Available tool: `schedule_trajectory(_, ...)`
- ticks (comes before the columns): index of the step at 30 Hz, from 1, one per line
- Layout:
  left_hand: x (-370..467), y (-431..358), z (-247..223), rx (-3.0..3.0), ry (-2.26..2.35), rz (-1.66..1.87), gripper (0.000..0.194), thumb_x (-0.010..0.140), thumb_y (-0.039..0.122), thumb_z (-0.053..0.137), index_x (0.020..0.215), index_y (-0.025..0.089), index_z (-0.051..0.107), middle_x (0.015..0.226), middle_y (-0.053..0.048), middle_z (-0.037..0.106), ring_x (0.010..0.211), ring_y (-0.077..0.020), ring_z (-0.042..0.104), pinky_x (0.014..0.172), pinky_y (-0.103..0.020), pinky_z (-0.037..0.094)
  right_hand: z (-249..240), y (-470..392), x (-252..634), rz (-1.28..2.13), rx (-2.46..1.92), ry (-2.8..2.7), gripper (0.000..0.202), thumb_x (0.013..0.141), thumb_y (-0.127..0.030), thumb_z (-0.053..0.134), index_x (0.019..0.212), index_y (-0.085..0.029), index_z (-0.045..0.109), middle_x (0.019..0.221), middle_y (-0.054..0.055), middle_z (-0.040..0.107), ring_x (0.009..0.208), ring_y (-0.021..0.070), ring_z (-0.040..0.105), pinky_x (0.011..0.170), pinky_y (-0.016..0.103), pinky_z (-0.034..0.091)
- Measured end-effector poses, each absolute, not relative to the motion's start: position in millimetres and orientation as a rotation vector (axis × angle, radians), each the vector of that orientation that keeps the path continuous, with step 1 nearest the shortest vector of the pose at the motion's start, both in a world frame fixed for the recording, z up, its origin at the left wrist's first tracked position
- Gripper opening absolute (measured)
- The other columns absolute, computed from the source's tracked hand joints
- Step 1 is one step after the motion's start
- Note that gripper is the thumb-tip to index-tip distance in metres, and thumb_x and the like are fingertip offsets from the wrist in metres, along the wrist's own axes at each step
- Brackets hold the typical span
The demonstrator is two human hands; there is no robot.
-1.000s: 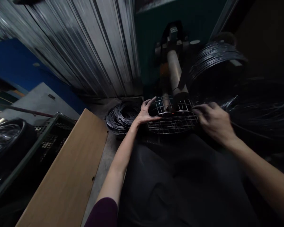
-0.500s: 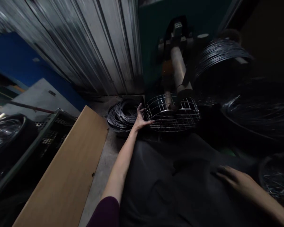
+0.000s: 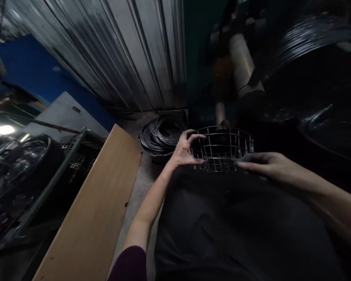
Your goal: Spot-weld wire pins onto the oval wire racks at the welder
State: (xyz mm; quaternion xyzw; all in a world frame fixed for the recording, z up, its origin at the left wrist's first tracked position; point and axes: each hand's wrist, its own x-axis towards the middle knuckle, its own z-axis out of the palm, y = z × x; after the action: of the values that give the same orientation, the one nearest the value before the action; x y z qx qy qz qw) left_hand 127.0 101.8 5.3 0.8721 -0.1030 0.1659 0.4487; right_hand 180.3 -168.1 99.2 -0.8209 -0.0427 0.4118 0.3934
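Observation:
A round basket of shiny wire mesh [image 3: 222, 146] is held in front of me, just past the dark cloth over my lap [image 3: 216, 218]. My left hand [image 3: 185, 150] grips its left side, fingers over the upper rim and thumb at the lower edge. At the front right edge, my right hand [image 3: 260, 162] pinches the wire between thumb and fingers; part of its grip is in shadow. Behind the basket, a thick metal cylinder [image 3: 242, 58] juts from a machine, with a thinner rod [image 3: 220, 113] beneath it reaching the basket's far rim. Whether they touch is unclear.
Coiled wire [image 3: 160, 134] lies on the floor left of the basket. A wooden board [image 3: 96, 199] runs along my left, beside a dark green crate [image 3: 78, 156]. Corrugated metal sheeting [image 3: 119, 50] stands behind. A large bundle of wire rings [image 3: 304, 35] is at right.
My right hand has come from the lap up to the basket and taken hold of it. The basket has tilted, showing more side wall. The camera view has shifted.

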Motion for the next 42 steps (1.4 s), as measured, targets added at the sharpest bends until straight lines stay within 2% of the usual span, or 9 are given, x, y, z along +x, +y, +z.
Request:
schedule_trajectory(2, 127.4, 91.4, 10.7, 2.236, -0.273, 0.344, 0.077, 0.052, 0.036, 0.089, 0.122, 0.025, 0.060, 0.139, -0.012, 0.036, 0.135, -0.0373, 0.038, 0.113, -0.054, 0.039, 99.0, -157.0, 185.9, 0.929, -2.139, -0.208, 0.053, 0.078, -0.061, 0.068, 0.102, -0.014, 0.073, 0.072, 0.008, 0.068, 0.059, 0.0161, 0.061, 0.053, 0.025, 0.046)
schedule_trajectory(5, 130.2, 76.7, 10.5, 2.275, -0.318, 0.293, 0.076, 0.052, 0.034, 0.088, 0.123, 0.027, 0.062, 0.140, -0.012, 0.035, 0.136, -0.0382, 0.037, 0.114, -0.056, 0.038, 87.1, -156.9, 184.5, 0.478, -2.396, -0.744, 0.040, 0.091, -0.051, 0.055, 0.096, -0.017, 0.076, 0.091, 0.009, 0.073, 0.077, 0.0215, 0.069, 0.066, 0.030, 0.053)
schedule_trajectory(8, 133.8, 66.8, 4.9, 2.264, -0.319, 0.284, 0.077, 0.053, 0.035, 0.088, 0.124, 0.027, 0.062, 0.140, -0.012, 0.035, 0.136, -0.0385, 0.036, 0.113, -0.057, 0.038, 68.2, -170.6, 180.3, 0.041, -2.646, -1.299, 0.042, 0.097, -0.042, 0.047, 0.120, -0.016, 0.070, 0.109, 0.010, 0.070, 0.077, 0.0237, 0.070, 0.056, 0.030, 0.051)
schedule_trajectory(11, 137.0, 61.4, -0.9, 2.240, -0.284, 0.283, 0.078, 0.053, 0.034, 0.088, 0.126, 0.026, 0.061, 0.140, -0.012, 0.034, 0.136, -0.0382, 0.036, 0.114, -0.057, 0.038, 56.5, -184.5, 181.5, -0.105, -2.706, -1.535, 0.042, 0.099, -0.032, 0.044, 0.135, -0.018, 0.061, 0.120, 0.008, 0.066, 0.073, 0.0202, 0.070, 0.048, 0.027, 0.047)
schedule_trajectory(16, 141.2, 58.4, -7.5, 2.199, -0.227, 0.312, 0.078, 0.051, 0.035, 0.089, 0.124, 0.025, 0.062, 0.138, -0.012, 0.035, 0.135, -0.0370, 0.037, 0.114, -0.057, 0.038, 60.4, -187.6, 193.4, -0.143, -2.645, -1.658, 0.041, 0.100, -0.024, 0.040, 0.133, -0.019, 0.063, 0.120, 0.006, 0.066, 0.074, 0.0210, 0.071, 0.046, 0.028, 0.048)
schedule_trajectory(21, 138.2, 58.5, -9.3, 2.187, -0.194, 0.350, 0.085, 0.050, 0.036, 0.089, 0.130, 0.026, 0.060, 0.138, -0.012, 0.034, 0.135, -0.0370, 0.037, 0.113, -0.057, 0.038, 60.4, -179.3, 198.2, -0.063, -2.699, -1.649, 0.044, 0.099, -0.027, 0.042, 0.140, -0.017, 0.057, 0.127, 0.008, 0.062, 0.079, 0.0228, 0.071, 0.050, 0.029, 0.053)
schedule_trajectory(28, 127.6, 56.8, -5.5, 2.162, -0.172, 0.314, 0.090, 0.051, 0.040, 0.089, 0.135, 0.030, 0.058, 0.137, -0.011, 0.030, 0.137, -0.0367, 0.032, 0.116, -0.056, 0.035, 59.8, -182.4, 185.5, -0.177, -2.709, -1.761, 0.049, 0.093, -0.012, 0.040, 0.139, -0.017, 0.057, 0.129, 0.005, 0.059, 0.058, 0.0165, 0.066, 0.037, 0.028, 0.044)
schedule_trajectory(36, 144.4, 60.8, -3.0, 2.125, -0.168, 0.296, 0.091, 0.052, 0.040, 0.089, 0.137, 0.030, 0.057, 0.135, -0.010, 0.029, 0.137, -0.0366, 0.031, 0.117, -0.056, 0.034, 76.2, -180.7, 202.9, -0.169, -2.631, -1.759, 0.048, 0.094, -0.016, 0.038, 0.139, -0.016, 0.057, 0.127, 0.005, 0.061, 0.069, 0.0206, 0.070, 0.045, 0.031, 0.050)
schedule_trajectory(42, 157.6, 69.0, 3.9, 2.122, -0.177, 0.261, 0.091, 0.054, 0.037, 0.088, 0.138, 0.029, 0.056, 0.137, -0.011, 0.028, 0.138, -0.0364, 0.031, 0.118, -0.055, 0.034, 83.3, -171.1, 215.1, -0.216, -2.646, -1.766, 0.046, 0.096, -0.011, 0.039, 0.136, -0.017, 0.059, 0.125, 0.005, 0.063, 0.074, 0.0200, 0.071, 0.045, 0.030, 0.051)
